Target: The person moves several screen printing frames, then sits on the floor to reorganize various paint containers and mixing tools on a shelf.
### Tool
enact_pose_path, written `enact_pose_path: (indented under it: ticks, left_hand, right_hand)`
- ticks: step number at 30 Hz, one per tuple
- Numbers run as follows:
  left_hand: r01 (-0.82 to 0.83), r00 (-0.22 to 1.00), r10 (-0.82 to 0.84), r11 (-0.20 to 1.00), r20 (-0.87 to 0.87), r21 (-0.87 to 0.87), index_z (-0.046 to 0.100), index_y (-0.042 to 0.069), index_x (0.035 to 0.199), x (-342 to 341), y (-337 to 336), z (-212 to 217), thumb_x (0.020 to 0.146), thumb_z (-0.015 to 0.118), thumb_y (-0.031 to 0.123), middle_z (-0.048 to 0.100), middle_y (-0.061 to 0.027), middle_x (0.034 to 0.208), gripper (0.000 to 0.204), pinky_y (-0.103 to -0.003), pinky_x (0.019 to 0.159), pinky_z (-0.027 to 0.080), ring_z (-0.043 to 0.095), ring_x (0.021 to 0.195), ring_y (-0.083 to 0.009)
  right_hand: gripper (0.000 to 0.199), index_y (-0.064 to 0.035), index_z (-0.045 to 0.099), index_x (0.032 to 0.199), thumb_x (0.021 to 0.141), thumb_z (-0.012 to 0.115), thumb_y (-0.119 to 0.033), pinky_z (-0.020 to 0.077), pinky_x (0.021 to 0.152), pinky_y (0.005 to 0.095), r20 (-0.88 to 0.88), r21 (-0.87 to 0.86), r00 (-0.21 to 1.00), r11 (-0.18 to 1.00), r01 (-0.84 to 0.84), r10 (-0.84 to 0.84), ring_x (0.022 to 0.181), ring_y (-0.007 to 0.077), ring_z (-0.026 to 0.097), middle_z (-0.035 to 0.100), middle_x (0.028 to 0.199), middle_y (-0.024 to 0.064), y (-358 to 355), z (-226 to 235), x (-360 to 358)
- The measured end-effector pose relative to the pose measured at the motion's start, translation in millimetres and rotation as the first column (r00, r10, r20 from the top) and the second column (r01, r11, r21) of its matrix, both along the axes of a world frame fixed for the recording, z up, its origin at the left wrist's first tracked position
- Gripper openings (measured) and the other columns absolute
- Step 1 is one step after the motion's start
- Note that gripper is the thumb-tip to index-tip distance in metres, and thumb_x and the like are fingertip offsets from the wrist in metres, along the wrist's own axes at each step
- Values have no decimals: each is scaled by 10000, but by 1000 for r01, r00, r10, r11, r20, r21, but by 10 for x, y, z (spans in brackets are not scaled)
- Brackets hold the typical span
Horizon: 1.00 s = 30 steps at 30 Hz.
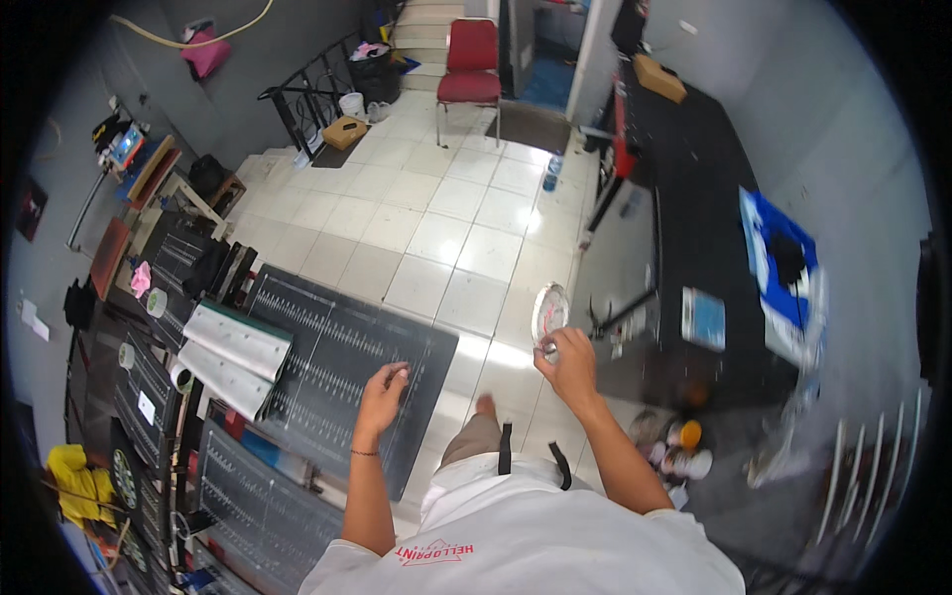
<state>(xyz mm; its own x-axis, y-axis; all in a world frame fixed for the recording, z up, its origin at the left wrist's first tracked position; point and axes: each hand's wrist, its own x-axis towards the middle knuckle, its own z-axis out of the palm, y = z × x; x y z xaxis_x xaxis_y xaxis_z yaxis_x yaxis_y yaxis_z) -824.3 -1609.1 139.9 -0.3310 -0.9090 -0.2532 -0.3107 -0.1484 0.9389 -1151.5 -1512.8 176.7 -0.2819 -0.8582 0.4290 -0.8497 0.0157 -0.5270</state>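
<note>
My right hand (571, 369) pinches the lower edge of a round, pale, shallow lid-like disc (548, 309) with reddish marks on its face. The disc stands tilted on edge above the tiled floor; its exact kind is unclear. In front of me on the left, my left hand (380, 399) hovers over a black board with white ruler-like markings (327, 342). Its fingers bend loosely, and nothing shows in them. Silvery-grey folded sheets (230, 357) lie on the board's left part.
A long black table (709, 248) runs along the right, bearing a blue-and-white packet (703, 318) and a blue plastic bag (783, 253). Jars (684, 446) stand low beside my right arm. Farther off are a red chair (470, 69), stairs (428, 35) and a cardboard box (344, 131).
</note>
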Motion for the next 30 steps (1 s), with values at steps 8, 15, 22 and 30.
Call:
enact_pose_path:
  ticks: [8,15,22,30]
  left_hand:
    - [-37,998,42,994,43,-101,604,-28,1150,-1693,-2250,-456,939,576,251,664,-178,1092,351,-319,849,492,644,971,-255]
    - [74,997,-76,994,-25,-82,588,-28,1171,-2744,-4090,-232,943,565,307,655,-187,1111,405,-338,848,496,643,963,-271]
    - [-491,860,367,783,354,383,620,-12,1049,-1827,-4561,-2733,940,530,335,657,-110,904,374,-338,683,496,619,788,-196]
    - [-522,853,225,341,472,782,561,55,1189,-1945,-4033,-2530,865,604,333,637,-127,1080,429,-432,751,536,630,980,-293]
  right_hand:
    - [175,-36,630,807,670,729,-81,456,734,400,-64,114,996,991,70,-63,809,300,567,611,838,104,-1903,-198,-1683]
    - [182,-17,629,809,670,724,-84,458,745,417,-53,221,993,968,115,-106,835,329,567,611,844,133,-3531,-254,-2814]
    - [197,-10,631,805,687,731,-133,459,755,431,66,206,998,978,-19,6,847,333,573,611,848,140,-5597,-800,-3487]
    - [208,-7,635,820,696,722,-150,468,731,404,103,260,976,941,-215,194,809,324,579,611,822,146,-7863,-1027,-4025]
